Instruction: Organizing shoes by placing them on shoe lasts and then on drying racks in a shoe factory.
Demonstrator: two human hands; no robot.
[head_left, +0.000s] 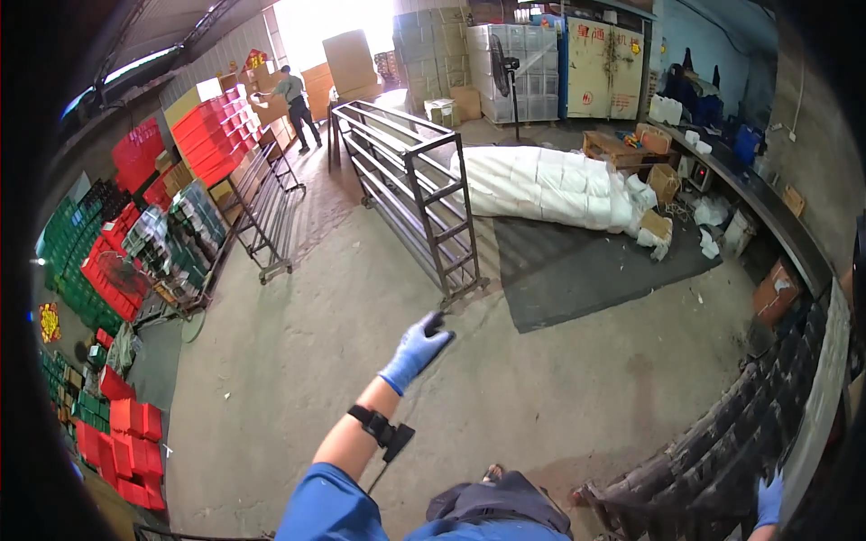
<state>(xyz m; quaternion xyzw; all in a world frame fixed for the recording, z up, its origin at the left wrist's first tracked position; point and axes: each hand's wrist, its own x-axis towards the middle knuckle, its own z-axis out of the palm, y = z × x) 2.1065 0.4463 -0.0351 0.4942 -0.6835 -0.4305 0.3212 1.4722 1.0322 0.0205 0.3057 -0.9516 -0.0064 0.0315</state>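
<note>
My left hand (419,350), in a light blue glove with dark fingertips, reaches forward over the concrete floor with its fingers apart and nothing in them. A black strap with a small dark device (382,431) circles that forearm. Beyond the hand stands a dark metal rack (428,189) on casters; a gap of floor seems to lie between them. At the lower right edge is my right hand (769,499), also gloved in blue, fingers stretched upward. It is close to a long grey ledge (816,406) and rows of dark stacked pieces (722,451); whether it touches either I cannot tell.
A long white-wrapped bundle (550,187) lies by a dark floor mat (586,275). Red boxes (126,442) and green crates (77,261) line the left side. Another wheeled rack (262,203) stands there. Farther back, a person (296,104) stands beside cartons. A workbench (758,189) runs along the right.
</note>
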